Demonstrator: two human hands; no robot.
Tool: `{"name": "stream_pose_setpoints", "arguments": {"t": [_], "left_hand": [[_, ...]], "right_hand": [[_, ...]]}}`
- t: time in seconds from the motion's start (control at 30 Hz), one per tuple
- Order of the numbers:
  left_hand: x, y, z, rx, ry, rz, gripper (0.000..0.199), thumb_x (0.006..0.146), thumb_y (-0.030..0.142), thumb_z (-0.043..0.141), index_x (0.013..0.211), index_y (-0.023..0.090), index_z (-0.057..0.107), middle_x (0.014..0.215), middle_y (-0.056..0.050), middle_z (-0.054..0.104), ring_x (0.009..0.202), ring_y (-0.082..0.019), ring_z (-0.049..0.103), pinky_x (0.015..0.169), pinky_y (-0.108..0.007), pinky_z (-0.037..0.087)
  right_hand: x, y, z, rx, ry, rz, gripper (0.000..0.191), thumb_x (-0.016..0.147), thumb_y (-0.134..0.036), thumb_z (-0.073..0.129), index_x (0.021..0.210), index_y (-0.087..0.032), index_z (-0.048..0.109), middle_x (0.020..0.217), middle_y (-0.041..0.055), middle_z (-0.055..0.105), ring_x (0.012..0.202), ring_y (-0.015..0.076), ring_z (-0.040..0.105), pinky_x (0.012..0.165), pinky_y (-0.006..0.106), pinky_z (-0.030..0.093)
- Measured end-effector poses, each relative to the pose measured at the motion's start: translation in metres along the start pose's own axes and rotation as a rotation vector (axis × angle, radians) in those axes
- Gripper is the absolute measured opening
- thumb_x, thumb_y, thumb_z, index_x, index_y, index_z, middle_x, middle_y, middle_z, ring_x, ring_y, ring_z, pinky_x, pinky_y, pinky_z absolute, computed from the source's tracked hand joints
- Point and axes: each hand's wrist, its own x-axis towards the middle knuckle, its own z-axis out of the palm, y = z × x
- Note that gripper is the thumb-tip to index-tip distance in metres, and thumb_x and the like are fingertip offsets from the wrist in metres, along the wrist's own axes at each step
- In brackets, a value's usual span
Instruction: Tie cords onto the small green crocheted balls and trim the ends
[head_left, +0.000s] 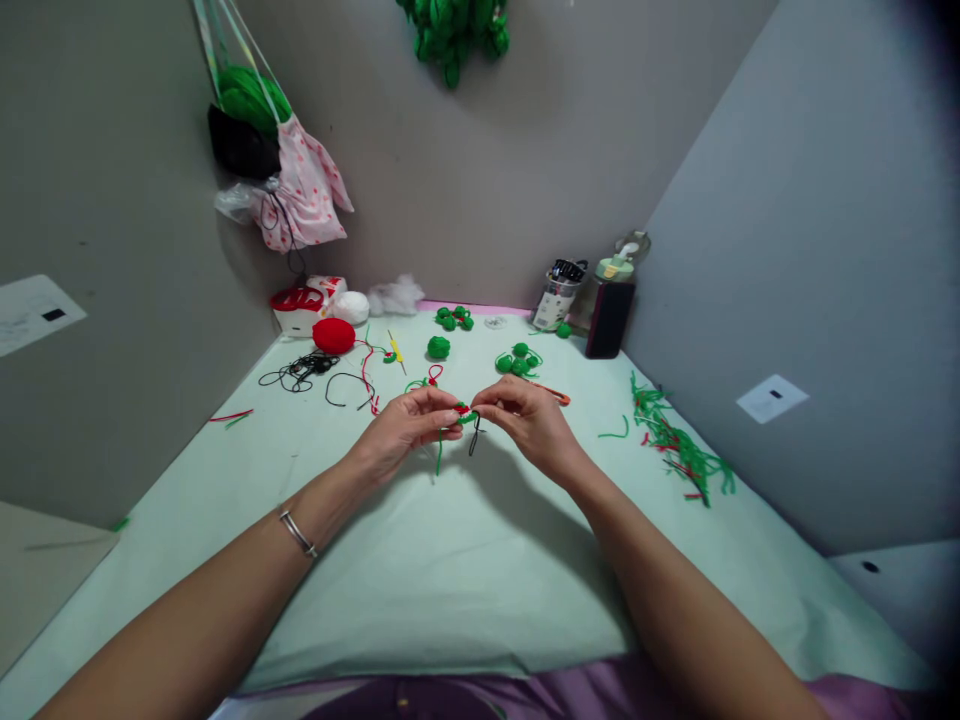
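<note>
Over the middle of the table, my left hand (401,428) pinches a small red and green crocheted piece (468,416) between thumb and fingers. A green yarn tail (439,455) hangs below those fingers. My right hand (534,418) is closed at the piece's right edge, its thumb and forefinger pinched where a black yarn (473,440) dangles in a loop. Whether a needle or hook sits in that pinch is too small to make out. Just beyond my left hand lies a red yarn loop (436,374); an orange-handled tool (555,394) lies behind my right hand.
Green crocheted balls (439,347), a red yarn ball (334,336), black cord (300,371) and a yellow crochet hook (396,347) lie toward the back. A phone (610,319) leans near a tool cup (556,298). Yarn scraps (686,450) lie at right; bags (304,190) hang left.
</note>
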Motion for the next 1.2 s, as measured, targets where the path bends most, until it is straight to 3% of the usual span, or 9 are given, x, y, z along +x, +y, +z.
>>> {"name": "stream_pose_setpoints", "arguments": {"t": [0.13,0.27,0.5,0.6,0.7,0.9,1.0,1.1,1.2], "left_hand": [[0.001,-0.002,0.001,0.014,0.02,0.058,0.019,0.07,0.025,0.08,0.082,0.017,0.068,0.088,-0.001,0.065,0.082,-0.015,0.065,0.089,-0.038,0.053],[0.001,-0.006,0.003,0.029,0.04,0.095,0.021,0.072,0.027,0.078,0.086,0.016,0.067,0.088,-0.001,0.066,0.084,-0.015,0.064,0.088,-0.035,0.052],[0.001,-0.012,0.006,0.167,0.05,0.126,0.021,0.072,0.027,0.075,0.083,0.015,0.062,0.079,0.0,0.062,0.074,-0.013,0.06,0.078,-0.03,0.05],[0.003,-0.013,0.005,0.251,0.049,0.169,0.017,0.069,0.022,0.073,0.077,0.015,0.06,0.073,0.002,0.059,0.07,-0.011,0.056,0.07,-0.026,0.046],[0.004,-0.01,0.003,0.298,0.055,0.211,0.017,0.067,0.019,0.072,0.077,0.016,0.059,0.072,0.003,0.058,0.069,-0.011,0.054,0.067,-0.024,0.043],[0.003,-0.008,0.003,0.389,0.061,0.27,0.012,0.066,0.016,0.067,0.074,0.016,0.059,0.072,0.002,0.059,0.071,-0.012,0.054,0.069,-0.025,0.042],[0.003,-0.012,0.002,0.419,0.082,0.283,0.011,0.065,0.014,0.066,0.072,0.016,0.058,0.07,0.003,0.057,0.069,-0.012,0.053,0.066,-0.025,0.042],[0.006,-0.016,-0.001,0.377,0.094,0.234,0.014,0.068,0.021,0.069,0.073,0.016,0.057,0.069,0.002,0.057,0.068,-0.013,0.055,0.067,-0.027,0.046],[0.009,-0.018,-0.005,0.296,0.079,0.172,0.019,0.07,0.028,0.072,0.077,0.016,0.059,0.075,0.0,0.061,0.071,-0.014,0.06,0.073,-0.032,0.052]], "right_hand": [[-0.004,0.0,0.005,0.019,0.025,0.029,0.009,0.087,-0.017,0.06,0.091,-0.019,0.068,0.08,0.0021,0.065,0.067,0.0127,0.059,0.064,0.026,0.046],[-0.01,-0.015,0.014,-0.03,0.014,-0.002,0.008,0.091,-0.017,0.051,0.094,-0.019,0.059,0.08,0.0013,0.065,0.07,0.0132,0.062,0.067,0.025,0.048],[-0.016,-0.015,0.03,-0.578,-0.047,-0.211,0.015,0.096,-0.017,0.045,0.089,-0.018,0.058,0.08,0.0029,0.066,0.066,0.0131,0.058,0.057,0.023,0.037],[-0.017,-0.014,0.031,-0.723,0.038,-0.374,0.019,0.094,-0.013,0.047,0.085,-0.018,0.062,0.09,0.0043,0.071,0.068,0.0112,0.06,0.056,0.023,0.036],[-0.017,-0.016,0.029,-0.711,0.185,-0.561,0.02,0.093,-0.01,0.049,0.085,-0.019,0.065,0.104,0.0039,0.072,0.077,0.0091,0.064,0.062,0.021,0.041],[-0.019,-0.021,0.03,-0.575,0.276,-0.699,0.016,0.09,-0.008,0.052,0.087,-0.018,0.064,0.095,0.005,0.074,0.074,0.009,0.066,0.065,0.02,0.046],[-0.022,-0.032,0.031,-0.41,0.262,-0.584,0.014,0.091,-0.011,0.052,0.088,-0.019,0.062,0.094,0.0064,0.074,0.075,0.0103,0.067,0.063,0.021,0.047],[-0.02,-0.043,0.023,-0.013,0.121,-0.216,0.012,0.097,-0.023,0.045,0.091,-0.02,0.055,0.078,0.0027,0.07,0.059,0.0092,0.063,0.055,0.021,0.046],[-0.014,-0.049,0.003,0.452,-0.075,0.102,0.018,0.099,-0.033,0.044,0.087,-0.02,0.048,0.056,-0.0055,0.058,0.04,0.0071,0.05,0.043,0.019,0.038]]}}
